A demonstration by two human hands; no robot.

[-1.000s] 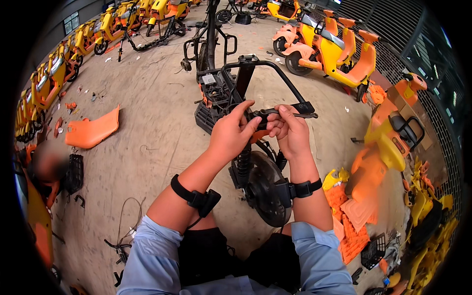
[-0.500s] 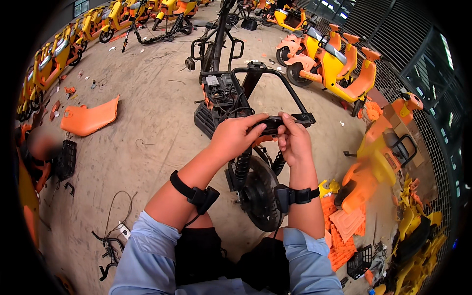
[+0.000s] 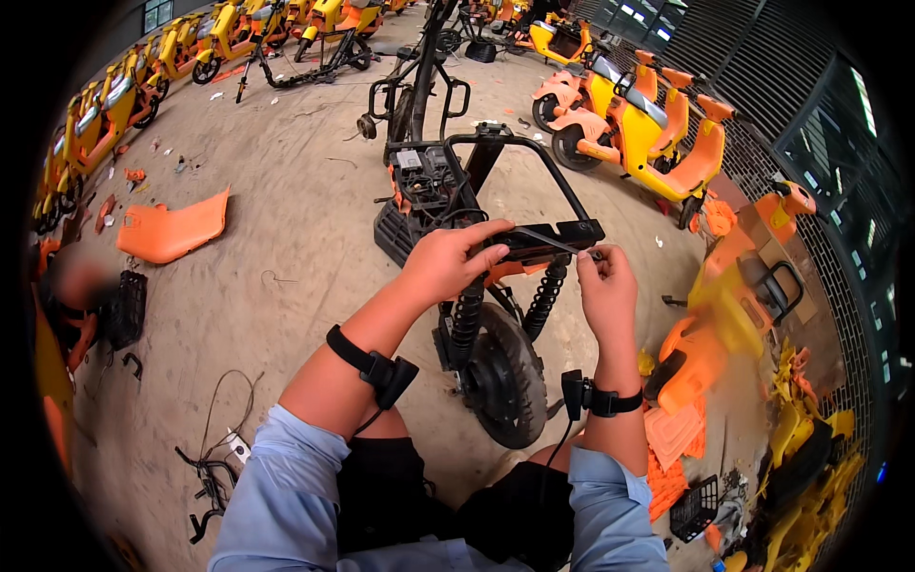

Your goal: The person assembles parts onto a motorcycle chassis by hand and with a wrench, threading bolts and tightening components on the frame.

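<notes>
A stripped scooter frame (image 3: 581,205) of black tube stands in front of me, its rear wheel (image 3: 500,381) toward me. My left hand (image 3: 446,262) is closed on the left part of its rear crossbar, forefinger along the top and thumb below. My right hand (image 3: 608,286), just below the bar's right end, pinches one end of a slim grey rod-like tool (image 3: 553,239). The tool slants across the bar, its far end near my left fingertips. Whether it sits on a fastener I cannot make out. Black coil shock absorbers (image 3: 546,296) flank the wheel.
An orange body panel (image 3: 176,229) lies on the floor at left, with a black cable and bracket (image 3: 214,477) nearer. Orange and yellow scooters (image 3: 658,133) stand at right and far left. Broken panels (image 3: 677,434) and a black basket (image 3: 694,508) lie at lower right.
My right hand has moved right and down, away from my left hand, bringing the grey tool into plain view. My left hand stays at the crossbar.
</notes>
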